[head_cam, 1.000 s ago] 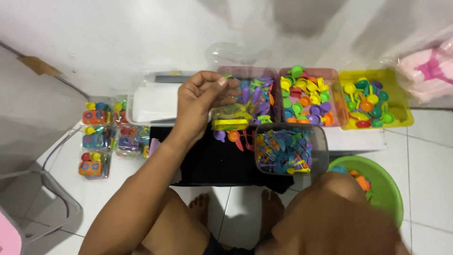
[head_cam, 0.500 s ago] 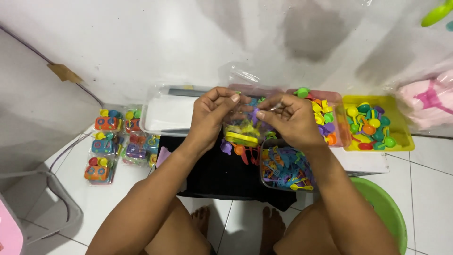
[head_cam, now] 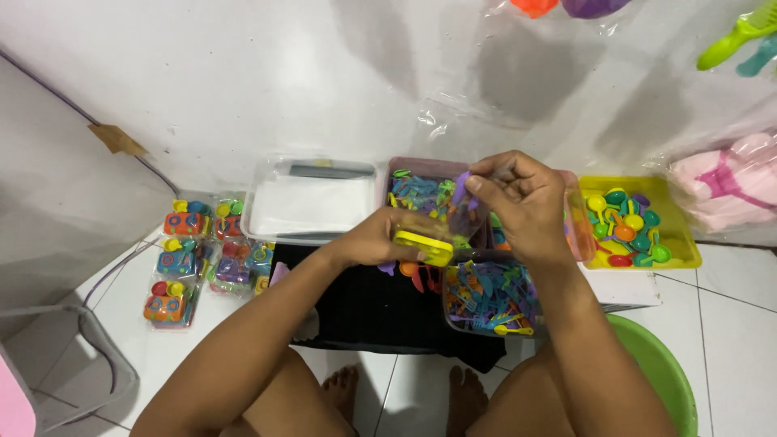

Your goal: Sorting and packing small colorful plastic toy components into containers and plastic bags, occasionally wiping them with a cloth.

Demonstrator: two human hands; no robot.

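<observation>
Clear plastic bag with yellow toy piece propped mouth-up in left hand; right hand grip pinching small purple plastic piece above it for loading.

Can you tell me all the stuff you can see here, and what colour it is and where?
Clear plastic bag: one, see-through, toys inside, held in both hands.
Yellow toy piece: one, yellow, under the left hand.
Purple tray: one, full of small coloured toys, behind the hands.
Yellow tray: one, holding coloured toy spoons, far right.
Clear tub: one, filled with blue and purple toy cutlery, front centre.
Clear tray: one, with white contents, left of the purple tray.
Packed toy sets: several, many colours, on the floor at left.
Green basin: one, green, lower right.
Black cloth: one, under the trays.
Left hand: grips the bag's lower part.
Right hand: fingers pinch the bag's top.
</observation>
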